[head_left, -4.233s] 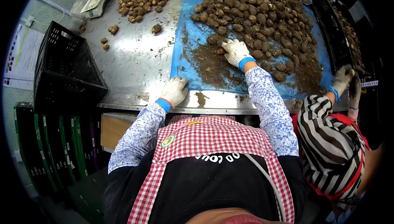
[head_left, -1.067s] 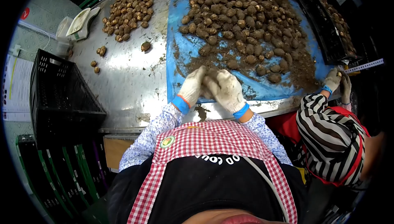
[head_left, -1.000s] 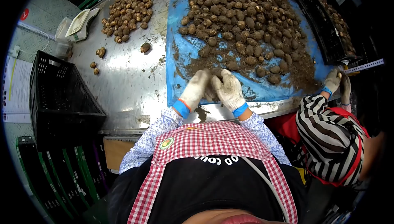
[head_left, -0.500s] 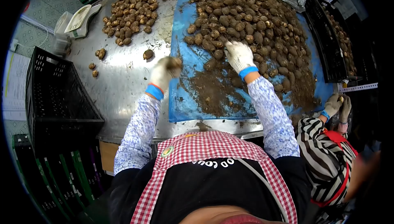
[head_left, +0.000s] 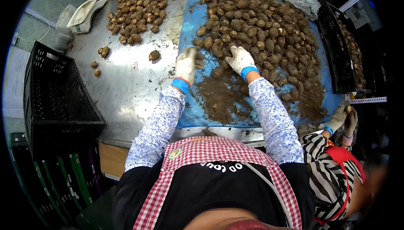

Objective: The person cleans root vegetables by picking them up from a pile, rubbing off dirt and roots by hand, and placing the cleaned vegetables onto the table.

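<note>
My left hand, in a white glove with dirty fingertips, is over the left edge of the blue sheet. Its fingers are apart, with nothing visible in them. My right hand, also gloved, reaches the near edge of a heap of soil-covered taros. Its thumb and fingers bend around a dark taro there, mostly hidden by the glove. A single taro lies on the metal table left of my left hand. A pile of cleaner taros lies farther back.
A black crate stands at the left, near a white scale. Another crate on the right holds taros. Loose soil covers part of the sheet. A co-worker's gloved hands are at the right edge.
My left hand has moved right, from the metal table onto the sheet's edge; the brown thing at its fingers no longer shows. My right hand has shifted slightly left along the heap.
</note>
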### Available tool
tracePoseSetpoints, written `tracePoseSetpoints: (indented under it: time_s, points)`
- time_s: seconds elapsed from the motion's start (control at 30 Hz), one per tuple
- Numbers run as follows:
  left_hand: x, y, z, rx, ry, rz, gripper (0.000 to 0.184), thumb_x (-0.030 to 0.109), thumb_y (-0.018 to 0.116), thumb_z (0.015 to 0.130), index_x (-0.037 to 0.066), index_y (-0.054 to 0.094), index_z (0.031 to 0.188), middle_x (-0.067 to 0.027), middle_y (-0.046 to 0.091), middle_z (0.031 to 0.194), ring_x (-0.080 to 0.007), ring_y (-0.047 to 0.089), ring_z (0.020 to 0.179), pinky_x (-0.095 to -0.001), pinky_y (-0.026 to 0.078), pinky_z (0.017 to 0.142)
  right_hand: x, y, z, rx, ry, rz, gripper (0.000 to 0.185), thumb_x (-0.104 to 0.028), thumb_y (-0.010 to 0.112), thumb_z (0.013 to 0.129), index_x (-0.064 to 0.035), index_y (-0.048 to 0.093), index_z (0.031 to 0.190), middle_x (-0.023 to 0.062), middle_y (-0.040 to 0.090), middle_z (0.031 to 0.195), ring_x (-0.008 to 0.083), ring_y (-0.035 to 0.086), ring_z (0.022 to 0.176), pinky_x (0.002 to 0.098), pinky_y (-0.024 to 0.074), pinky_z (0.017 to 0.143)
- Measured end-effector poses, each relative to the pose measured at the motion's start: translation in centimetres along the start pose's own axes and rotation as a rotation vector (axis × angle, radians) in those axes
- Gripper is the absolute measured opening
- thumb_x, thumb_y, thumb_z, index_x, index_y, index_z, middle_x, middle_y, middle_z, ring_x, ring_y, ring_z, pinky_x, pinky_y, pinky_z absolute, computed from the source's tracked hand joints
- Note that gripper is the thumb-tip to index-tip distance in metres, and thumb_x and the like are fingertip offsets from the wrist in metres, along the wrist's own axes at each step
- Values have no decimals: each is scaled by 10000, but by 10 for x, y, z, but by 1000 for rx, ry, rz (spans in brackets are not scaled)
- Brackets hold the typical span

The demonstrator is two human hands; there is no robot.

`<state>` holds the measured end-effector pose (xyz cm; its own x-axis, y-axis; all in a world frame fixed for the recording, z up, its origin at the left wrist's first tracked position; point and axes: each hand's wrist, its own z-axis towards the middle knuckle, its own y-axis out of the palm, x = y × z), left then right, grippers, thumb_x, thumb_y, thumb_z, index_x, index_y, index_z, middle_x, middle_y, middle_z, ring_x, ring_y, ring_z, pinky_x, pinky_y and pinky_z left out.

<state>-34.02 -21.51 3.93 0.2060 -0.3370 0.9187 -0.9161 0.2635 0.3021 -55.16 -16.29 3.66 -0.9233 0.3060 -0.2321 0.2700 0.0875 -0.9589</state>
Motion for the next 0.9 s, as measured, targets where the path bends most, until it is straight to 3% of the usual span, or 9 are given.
tracePoseSetpoints:
  time_s: [0.2, 0.43, 0.53, 0.63, 0.67, 0.73, 0.77, 0.87, 0.9]
  points:
    - [12, 25, -33, -135, 74, 208, 367, 285, 494, 1000, -22, 559, 1189, -115, 637, 840, -160, 607, 657, -292, 517, 600, -20, 12, 17, 168, 101, 6, 360, -335, 642, 825, -94, 644, 1092, 156, 675, 1051, 355, 632, 1021, 458, 505, 874]
    - [29, -3, -52, -92, -54, 434, 506, 433, 487, 988, 6, 506, 1261, -118, 594, 1022, -134, 572, 727, -270, 491, 588, -36, -10, -92, 567, -380, 433, 293, -183, 717, 806, -24, 639, 1039, 173, 651, 1032, 318, 624, 964, 415, 540, 804]
    - [-9, 16, -49, -310, 471, 787, 492, 409, 455, 973, -3, 521, 1234, -164, 621, 1053, -249, 617, 900, -340, 514, 748, -46, -27, -128, 661, -520, 377, 242, -163, 706, 787, -78, 653, 1007, 164, 637, 927, 350, 631, 859, 416, 537, 716]
    - [-5, 53, -79, -288, 330, 768, 283, 147, 452, 948, -21, 548, 1154, -245, 622, 1054, -371, 630, 968, -405, 523, 810, -38, -27, -145, 589, -335, 379, 209, -166, 623, 847, -53, 637, 1022, 171, 630, 879, 382, 619, 805, 435, 521, 667]
    - [-33, 49, -72, -236, 762, 1076, 243, 115, 472, 927, -17, 570, 1107, -272, 614, 1047, -382, 627, 961, -413, 533, 777, -35, -10, -145, 617, -271, 387, 217, -164, 605, 857, -46, 628, 1038, 171, 630, 868, 387, 617, 790, 439, 518, 657]
    - [-43, 55, -75, -107, 998, 1196, 211, 135, 505, 949, 6, 588, 1095, -240, 642, 906, -376, 644, 818, -407, 522, 657, -20, 20, -140, 467, -69, 590, 275, -147, 580, 867, -3, 577, 1102, 192, 618, 941, 392, 609, 854, 443, 513, 685]
    - [-47, 54, -82, -36, 1120, 1251, 196, 145, 521, 960, 18, 597, 1090, -225, 656, 835, -373, 653, 746, -404, 516, 597, -13, 39, -141, 615, -169, 308, 282, -143, 569, 874, 2, 562, 1116, 199, 603, 995, 385, 600, 901, 438, 512, 709]
    - [-9, 64, -116, -181, 510, 1031, 148, 142, 578, 914, 0, 596, 953, -218, 652, 784, -319, 680, 692, -393, 537, 527, -7, 48, -152, 677, -322, 101, 337, -114, 591, 852, 2, 540, 1165, 209, 565, 1120, 374, 572, 1011, 423, 513, 790]
    - [-14, 57, -120, -217, 683, 1014, 105, 76, 582, 894, 4, 589, 970, -144, 637, 674, -311, 657, 566, -387, 526, 482, -8, 48, -156, 643, -346, 143, 366, -102, 607, 837, -1, 537, 1182, 210, 554, 1156, 372, 563, 1043, 418, 514, 818]
